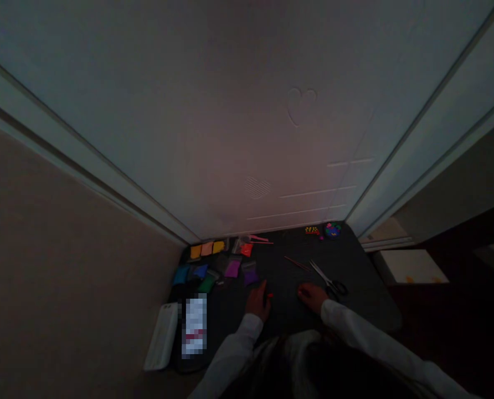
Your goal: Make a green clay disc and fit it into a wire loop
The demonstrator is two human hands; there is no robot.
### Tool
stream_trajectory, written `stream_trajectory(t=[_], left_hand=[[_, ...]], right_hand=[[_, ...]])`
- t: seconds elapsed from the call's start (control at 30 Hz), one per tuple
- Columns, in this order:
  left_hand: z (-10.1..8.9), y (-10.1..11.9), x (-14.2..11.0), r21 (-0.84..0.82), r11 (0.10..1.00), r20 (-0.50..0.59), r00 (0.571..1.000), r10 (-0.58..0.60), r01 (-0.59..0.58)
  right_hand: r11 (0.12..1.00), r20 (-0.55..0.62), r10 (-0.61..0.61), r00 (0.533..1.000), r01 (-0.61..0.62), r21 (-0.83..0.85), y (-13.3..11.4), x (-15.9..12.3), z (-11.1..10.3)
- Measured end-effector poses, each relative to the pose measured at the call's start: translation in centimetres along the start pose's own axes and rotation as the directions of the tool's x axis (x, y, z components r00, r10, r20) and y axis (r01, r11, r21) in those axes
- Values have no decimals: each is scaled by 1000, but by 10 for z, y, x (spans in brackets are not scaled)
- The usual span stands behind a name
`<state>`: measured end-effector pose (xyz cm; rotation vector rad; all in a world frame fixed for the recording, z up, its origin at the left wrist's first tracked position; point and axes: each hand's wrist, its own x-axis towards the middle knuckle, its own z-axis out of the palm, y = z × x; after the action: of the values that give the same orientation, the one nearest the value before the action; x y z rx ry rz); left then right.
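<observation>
My left hand [258, 302] rests on the dark table, its index finger stretched forward and its thumb apart. A small red piece [270, 295] is right at the thumb side of that hand; I cannot tell whether it is touched or just lies there. To the right, my right hand [312, 296] is curled on the tabletop with the fingertips together; whatever they may hold is too dark to make out. Scissors [328, 278] with dark handles lie just beyond the right hand. A thin reddish stick-like tool [297, 264] lies left of the scissors' blades.
Several small bags of coloured material, among them a purple bag [250, 274] and a green bag [207, 282], cover the table's left. Pink tools [260, 240] lie near the wall. A colourful round piece [332, 230] sits back right. A lit screen [194, 324] and white box [162, 336] are left.
</observation>
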<state>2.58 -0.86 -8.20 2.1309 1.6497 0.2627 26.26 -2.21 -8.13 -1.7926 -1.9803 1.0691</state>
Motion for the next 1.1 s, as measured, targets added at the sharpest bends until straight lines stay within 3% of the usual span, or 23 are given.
stream_trajectory(t=[0.2,0.37,0.53,0.83,1.1], left_hand=[[-6,26,11,161,987,-134,990,40,-18],[10,46,24,264,964,-143,988,50,-11],[22,47,29,281,954,-61,990,127,-105],[15,53,64,289,954,-101,988,113,-80],[10,52,82,301,943,-92,980,175,-140]], right_hand=[[1000,5,21,1000,-21,-15,-1,0,-1],[999,8,31,999,-31,-34,-4,-1,-1],[999,-4,15,1000,-15,-42,-9,-2,-3],[999,-5,24,1000,-24,-38,-12,-2,-4],[996,-33,91,995,-91,2,-14,-3,-2]])
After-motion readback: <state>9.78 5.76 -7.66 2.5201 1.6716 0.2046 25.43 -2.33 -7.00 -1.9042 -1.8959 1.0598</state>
